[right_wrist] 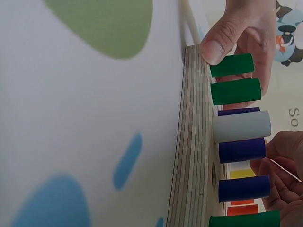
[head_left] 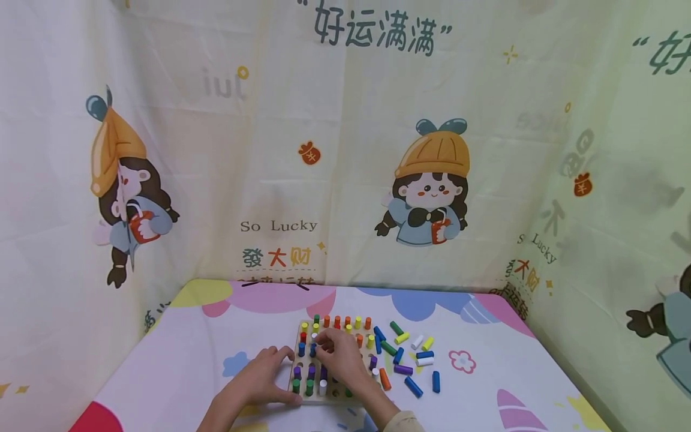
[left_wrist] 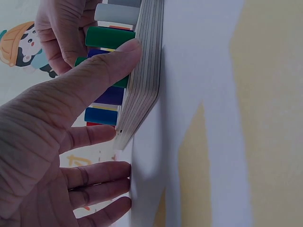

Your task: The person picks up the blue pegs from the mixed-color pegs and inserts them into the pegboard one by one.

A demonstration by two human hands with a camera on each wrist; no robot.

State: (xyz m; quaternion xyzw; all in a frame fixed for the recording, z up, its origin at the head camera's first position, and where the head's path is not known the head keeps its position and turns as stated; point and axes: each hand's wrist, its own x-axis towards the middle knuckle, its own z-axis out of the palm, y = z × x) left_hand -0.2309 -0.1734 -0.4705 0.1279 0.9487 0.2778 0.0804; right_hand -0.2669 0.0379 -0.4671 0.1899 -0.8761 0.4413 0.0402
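Observation:
A wooden pegboard [head_left: 322, 401] with rows of coloured pegs lies on the table. My left hand [head_left: 264, 377] holds its near left corner, thumb on the front edge and index finger along the left side. In the left wrist view that thumb lies beside a green peg [left_wrist: 110, 37], the other fingers spread apart. Over the board, my right hand [head_left: 345, 360] pinches a blue peg [head_left: 313, 350] in the left part of a middle row. The right palm hides part of the board. Green pegs [right_wrist: 236, 91] and a white peg [right_wrist: 241, 126] stand in the front row.
Loose pegs lie right of the board, among them a purple peg [head_left: 403, 370], an orange peg [head_left: 385, 379] and several blue ones [head_left: 413, 387]. A patterned cloth [head_left: 345, 198] hangs behind and at both sides of the table [head_left: 475, 360].

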